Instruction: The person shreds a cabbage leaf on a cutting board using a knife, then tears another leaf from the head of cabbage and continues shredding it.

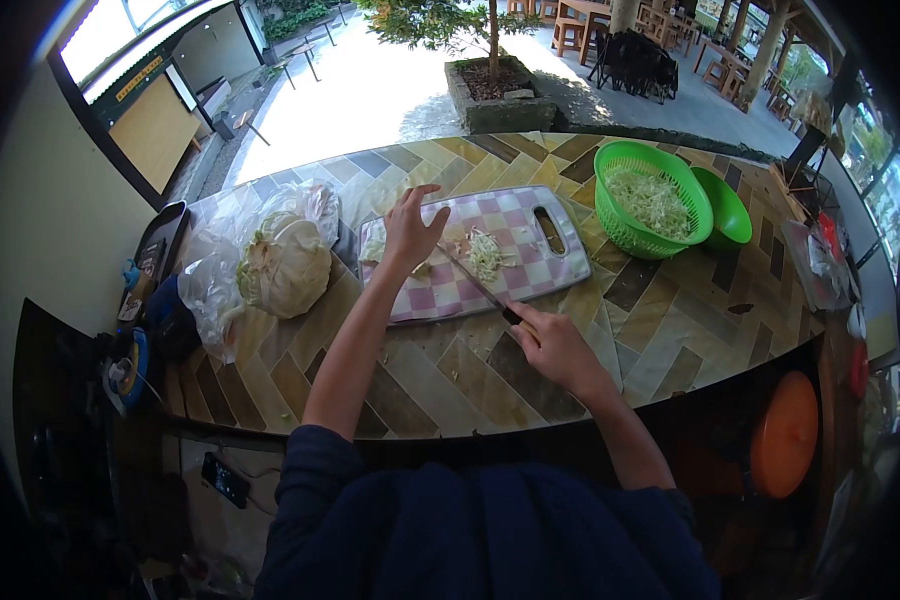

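A pink-and-white checked cutting board lies on the table at the centre. My right hand is wrapped round the black handle of a knife, its blade pointing up and left across the board. Beside the blade is a small heap of shredded cabbage. My left hand is over the board's left part, thumb and fingers apart, near the knife tip. Some cabbage shows at the board's left edge, partly hidden by that hand. A large pale cabbage sits left of the board.
A green colander with shredded cabbage stands right of the board, against a green bowl. Clear plastic bags lie around the whole cabbage. A dark tray is at the far left. An orange round object is below the table's right edge.
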